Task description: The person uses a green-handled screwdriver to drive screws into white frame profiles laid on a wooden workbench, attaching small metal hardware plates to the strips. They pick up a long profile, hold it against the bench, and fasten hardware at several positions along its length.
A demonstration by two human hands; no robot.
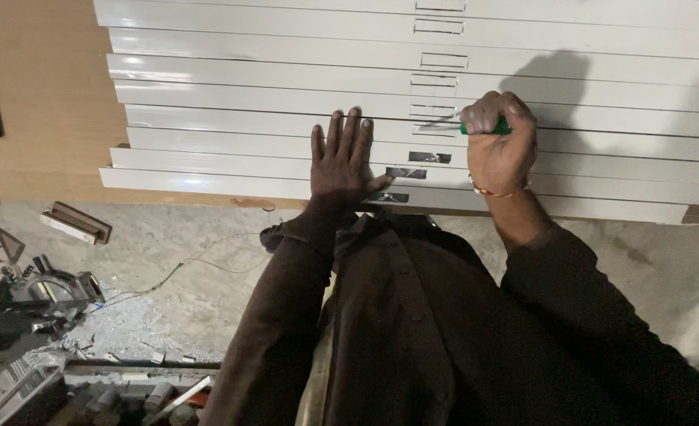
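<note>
Profiles of white metal, long and narrow, lay side by side across the wooden bench in front of me, stepped like slats; their right ends ran out of view, and the farthest ones were cut off at the top edge. Each carried a small rectangular slot near the middle, the nearer slots dark, the farther ones only faint outlines. Below the bench edge the concrete floor showed, much of it blocked by my own brown shirt and sleeves.

At the lower left stood a power saw, dim and partly cropped, with metal shavings and a thin cable near it; I could not make out the clutter along the bottom edge. A short offcut lay on the floor near the bench edge.

My left hand rested flat on the nearest profiles, fingers spread and extended, gripping nothing, thumb reaching toward the closest slots. My right hand was balled into a tight fist around a green-handled tool; only slivers of green showed on either side of my fingers. A slim metal shaft seemed to run left from the fist toward a slot, but it blended with the pale metal, and its tip was hard to tell. A thread band circled that wrist.
</note>
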